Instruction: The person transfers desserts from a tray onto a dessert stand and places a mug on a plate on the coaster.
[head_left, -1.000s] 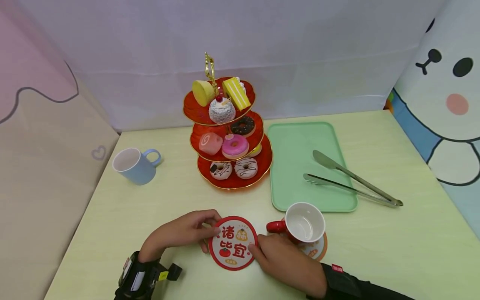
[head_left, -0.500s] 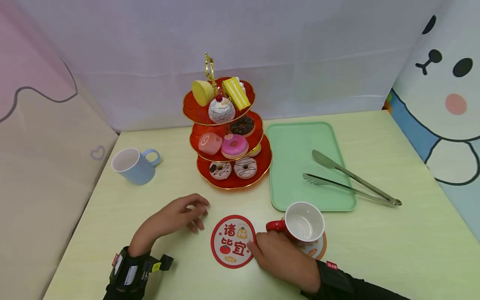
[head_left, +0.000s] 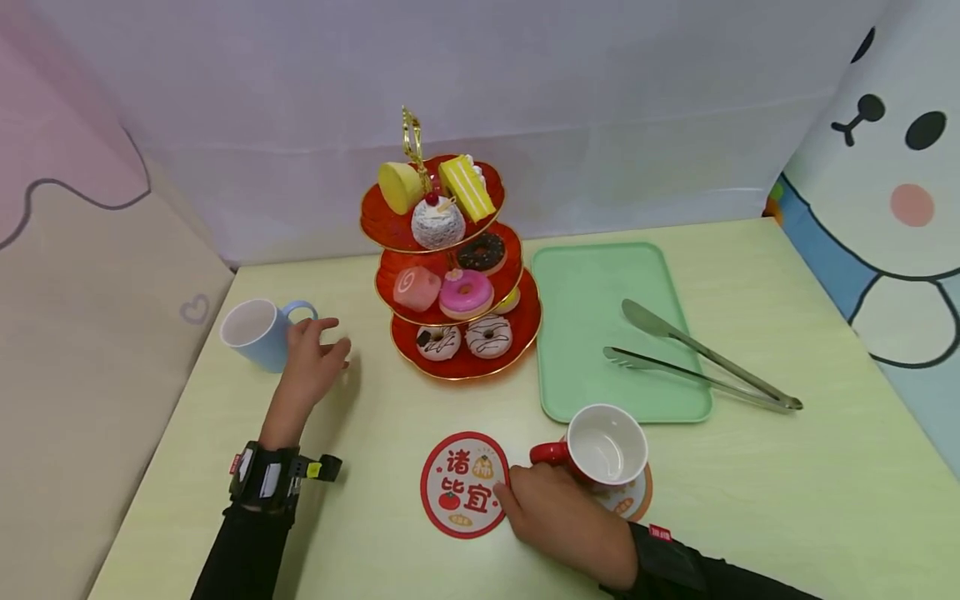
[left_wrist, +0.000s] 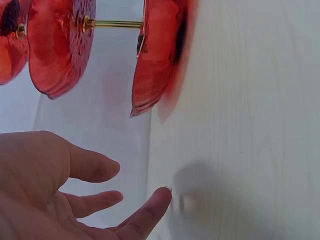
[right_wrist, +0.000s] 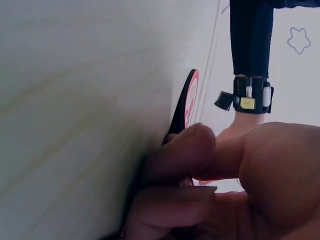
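Observation:
My left hand (head_left: 309,357) is beside the handle of a light blue mug (head_left: 258,333) at the table's left, overlapping it in the head view. The fingers are loosely spread; in the left wrist view nothing lies between the thumb (left_wrist: 97,167) and fingers. My right hand (head_left: 566,521) pinches the right edge of a round red-rimmed coaster (head_left: 465,485), its thumb at the rim. In the right wrist view, curled fingers (right_wrist: 172,157) partly hide the coaster (right_wrist: 191,97). Just beyond that hand, a red mug (head_left: 607,446) with a white inside stands on another, orange-rimmed coaster (head_left: 637,498).
A three-tier red stand (head_left: 453,367) with toy cakes and donuts rises at the table's back middle. To its right lies a green tray (head_left: 585,333), with metal tongs (head_left: 720,387) across it and past its right edge. Cloth curtains (head_left: 600,108) stand behind.
My left hand has let go of the coaster's left edge and moved left and forward to the blue mug's handle. The right hand stays at the coaster, almost still.

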